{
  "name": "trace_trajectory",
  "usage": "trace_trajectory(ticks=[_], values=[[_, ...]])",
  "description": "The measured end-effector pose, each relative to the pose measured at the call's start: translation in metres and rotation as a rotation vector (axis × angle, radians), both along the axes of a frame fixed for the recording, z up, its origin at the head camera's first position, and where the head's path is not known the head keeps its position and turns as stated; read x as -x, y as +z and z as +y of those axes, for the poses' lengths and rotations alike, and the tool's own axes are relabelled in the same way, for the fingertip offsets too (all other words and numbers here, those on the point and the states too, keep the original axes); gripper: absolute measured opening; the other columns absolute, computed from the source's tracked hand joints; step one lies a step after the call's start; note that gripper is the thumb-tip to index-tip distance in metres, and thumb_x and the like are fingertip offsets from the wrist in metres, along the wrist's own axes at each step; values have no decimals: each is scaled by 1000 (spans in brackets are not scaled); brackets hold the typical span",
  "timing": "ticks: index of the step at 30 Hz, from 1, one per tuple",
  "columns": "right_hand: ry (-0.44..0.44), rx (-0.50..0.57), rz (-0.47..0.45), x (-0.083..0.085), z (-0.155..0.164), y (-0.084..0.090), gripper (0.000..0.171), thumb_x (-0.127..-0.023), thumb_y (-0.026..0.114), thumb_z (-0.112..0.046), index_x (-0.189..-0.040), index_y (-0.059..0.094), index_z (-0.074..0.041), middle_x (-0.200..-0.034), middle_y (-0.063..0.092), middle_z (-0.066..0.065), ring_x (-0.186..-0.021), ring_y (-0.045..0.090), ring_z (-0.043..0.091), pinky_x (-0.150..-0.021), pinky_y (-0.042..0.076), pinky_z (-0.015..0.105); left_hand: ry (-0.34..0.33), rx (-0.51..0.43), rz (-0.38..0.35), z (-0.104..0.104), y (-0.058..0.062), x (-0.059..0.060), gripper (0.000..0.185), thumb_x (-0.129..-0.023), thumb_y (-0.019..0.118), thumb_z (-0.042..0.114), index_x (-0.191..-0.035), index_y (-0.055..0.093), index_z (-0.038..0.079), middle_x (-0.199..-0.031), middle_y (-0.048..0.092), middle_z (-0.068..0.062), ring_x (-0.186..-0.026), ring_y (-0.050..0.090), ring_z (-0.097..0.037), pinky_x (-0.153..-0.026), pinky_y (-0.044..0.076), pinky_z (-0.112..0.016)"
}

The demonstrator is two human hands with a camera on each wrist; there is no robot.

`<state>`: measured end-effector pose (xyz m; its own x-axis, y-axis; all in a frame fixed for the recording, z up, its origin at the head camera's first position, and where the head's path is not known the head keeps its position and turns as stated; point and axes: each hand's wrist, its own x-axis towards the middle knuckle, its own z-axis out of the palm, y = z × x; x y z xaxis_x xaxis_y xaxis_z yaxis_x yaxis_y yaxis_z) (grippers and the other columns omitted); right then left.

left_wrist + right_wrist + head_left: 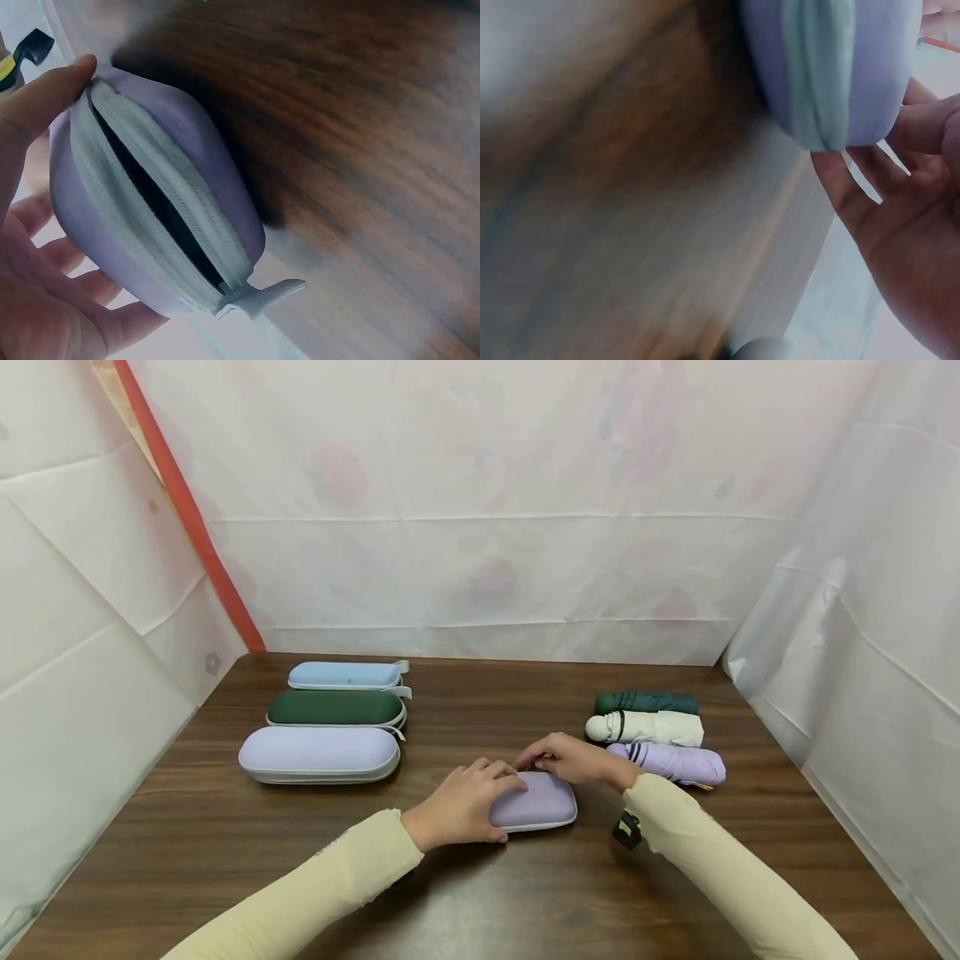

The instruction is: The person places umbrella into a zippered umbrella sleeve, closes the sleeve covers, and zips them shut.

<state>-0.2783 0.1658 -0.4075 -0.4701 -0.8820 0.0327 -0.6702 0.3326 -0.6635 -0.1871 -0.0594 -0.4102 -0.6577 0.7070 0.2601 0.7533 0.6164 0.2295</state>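
Observation:
A small lavender zip case lies on the brown table in front of me. My left hand grips its left end, thumb on one shell and fingers under the other. In the left wrist view the case shows its grey zipper partly undone, with a dark gap and the pull tab at the end; my left hand cups it. My right hand curls over the case's far right edge. In the right wrist view the fingers cup the case's zipped end.
Three long cases lie at the left: light blue, dark green, lavender. Three folded umbrellas lie at the right: green, white, lavender. White sheets wall the table on three sides.

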Motion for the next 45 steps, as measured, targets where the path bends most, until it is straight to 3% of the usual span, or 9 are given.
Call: trace_trajectory(ticks=[5, 12, 20, 24, 30, 35, 45], values=[[63, -101, -72, 5, -11, 3, 45, -87, 41, 20, -119, 65, 0, -113, 66, 8, -98, 61, 13, -81, 49, 30, -51, 16, 20, -1, 0, 1, 57, -69, 83, 30, -121, 61, 17, -121, 56, -2, -104, 53, -22, -78, 49, -39], [176, -139, -29, 8, -17, 7, 25, -93, 51, 9, -107, 68, -1, -100, 63, 6, -86, 58, 10, -73, 48, 24, -93, 28, 1, -4, 1, 3, 58, -69, 83, 27, -122, 61, 17, -123, 55, 0, -104, 52, -20, -81, 48, -37], [90, -142, -39, 10, -16, 6, 13, -94, 56, -1, -97, 68, -2, -94, 63, 3, -83, 57, 6, -73, 48, 23, -107, 36, -2, -6, 3, 4, 58, -71, 82, 29, -123, 60, 17, -123, 55, 0, -106, 52, -19, -83, 48, -37], [57, -91, 8, 11, -12, -1, 12, -94, 58, -4, -95, 70, -5, -89, 62, 0, -77, 56, 5, -69, 48, 24, -112, 28, -12, -7, 3, 4, 57, -72, 81, 29, -123, 60, 17, -123, 54, 0, -108, 51, -19, -84, 47, -37], [43, -56, 210, 6, -8, -5, 12, -94, 58, -4, -92, 68, -10, -89, 61, -2, -78, 56, 6, -71, 48, 25, -106, 18, -21, -8, 1, 3, 55, -75, 80, 30, -125, 59, 17, -126, 53, 0, -111, 49, -19, -86, 47, -39], [24, -131, 430, 1, -5, -4, 11, -94, 59, -7, -91, 68, -13, -90, 58, -4, -83, 57, 7, -74, 48, 25, -88, 23, -26, -10, 0, 2, 55, -77, 79, 31, -126, 59, 18, -128, 52, 0, -111, 49, -19, -87, 46, -39], [-11, -218, 827, -6, 21, -14, 7, -92, 62, -10, -91, 67, -15, -85, 49, -2, -77, 52, 14, -65, 45, 30, -20, -12, -9, -14, -5, -3, 55, -78, 77, 35, -128, 59, 19, -128, 52, -2, -108, 50, -20, -82, 47, -41]])
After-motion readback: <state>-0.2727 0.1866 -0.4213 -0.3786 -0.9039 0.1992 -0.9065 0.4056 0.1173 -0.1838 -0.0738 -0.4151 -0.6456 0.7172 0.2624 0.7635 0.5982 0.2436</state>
